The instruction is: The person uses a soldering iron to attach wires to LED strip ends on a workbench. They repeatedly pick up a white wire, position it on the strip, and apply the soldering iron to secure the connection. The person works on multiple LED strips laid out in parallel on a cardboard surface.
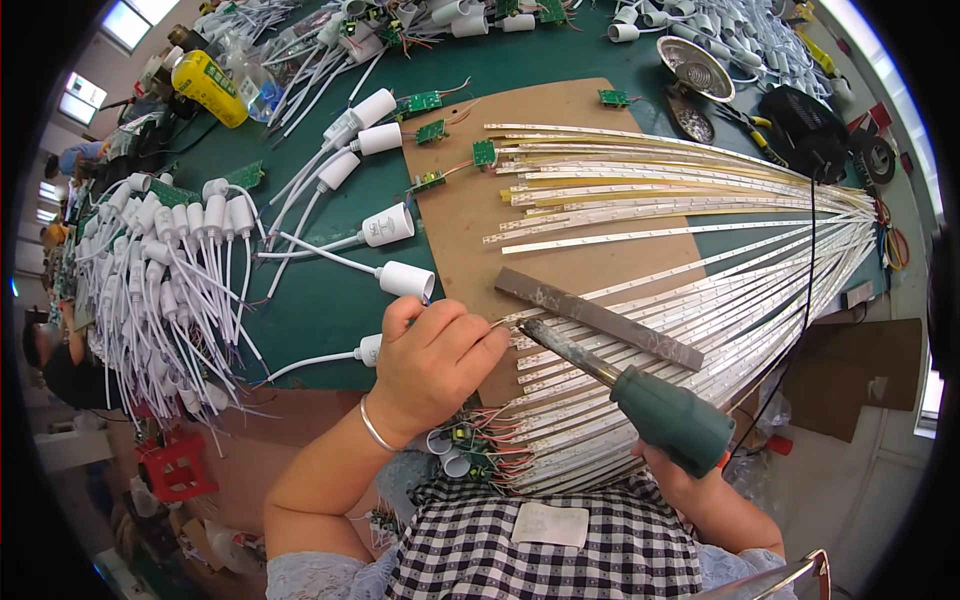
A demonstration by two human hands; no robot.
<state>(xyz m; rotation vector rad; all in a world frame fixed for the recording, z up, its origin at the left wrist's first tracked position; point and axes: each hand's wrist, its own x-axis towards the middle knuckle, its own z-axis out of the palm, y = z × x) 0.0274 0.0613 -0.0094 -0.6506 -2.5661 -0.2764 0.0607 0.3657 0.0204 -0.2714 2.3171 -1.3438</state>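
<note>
My left hand [430, 365] is closed in a pinch, and a thin wire seems to come from its fingertips at the end of an LED strip. What else lies inside the fingers is hidden. My right hand [685, 488] grips the green handle of a soldering iron [665, 415], whose dark tip points at that strip end, close to the left fingertips. Beneath the iron, a grey metal bar [600, 318] rests across a row of LED strips [570, 385]. Just behind my left hand lies a white lamp socket [405, 280] with its cable.
More LED strips [600, 170] fan over a brown board [450, 225]. White sockets [160, 230] with cables are heaped at left. Circuit boards [430, 132] lie near the board's edge. At far right are a metal dish [695, 68], pliers [752, 135] and a hanging black cord [812, 260].
</note>
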